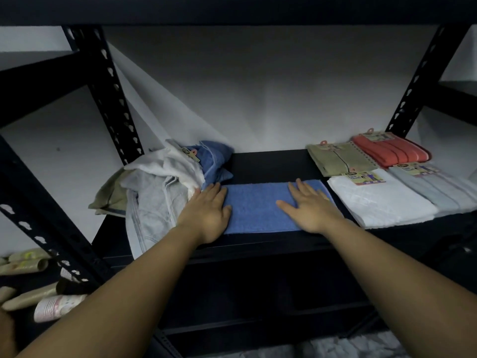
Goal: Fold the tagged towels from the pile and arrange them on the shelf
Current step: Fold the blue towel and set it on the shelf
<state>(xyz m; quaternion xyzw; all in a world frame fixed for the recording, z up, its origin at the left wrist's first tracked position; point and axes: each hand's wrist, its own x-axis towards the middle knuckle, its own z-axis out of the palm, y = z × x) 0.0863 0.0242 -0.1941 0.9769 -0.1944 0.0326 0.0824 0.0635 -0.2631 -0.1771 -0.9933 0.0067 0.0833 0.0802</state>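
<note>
The blue terry-cloth towel, folded into a long flat band (260, 206), lay along the front edge of the black metal shelf (268, 161), at about six o'clock on the board, between the loose pile and the finished stacks. It looked light, soft and limp, with a nubbly looped surface that would grip the palm rather than slide; it would sag if lifted by one corner, so the sound hold seemed to be at both short ends at once, or flat palms to smooth and slide it. The left hand (206, 213) pressed flat on its nine o'clock end and the right hand (309, 205) on its three o'clock end, fingers of both straight and spread, gripping nothing. Touching the left hand, at nine o'clock, slumped the rumpled pile of unfolded towels (165, 182), pale grey, white, olive and blue cloth, with a printed card tag (189, 154) showing on top and one grey fold hanging over the shelf edge. At three o'clock lay the folded white towel (379, 200), just beside the blue band, then a folded pale grey-blue towel (444, 188); behind them, at about two o'clock, sat a folded olive-beige towel (338, 157) and a folded coral-orange ribbed towel (389, 148), each flat, square-edged and card-tagged.
</note>
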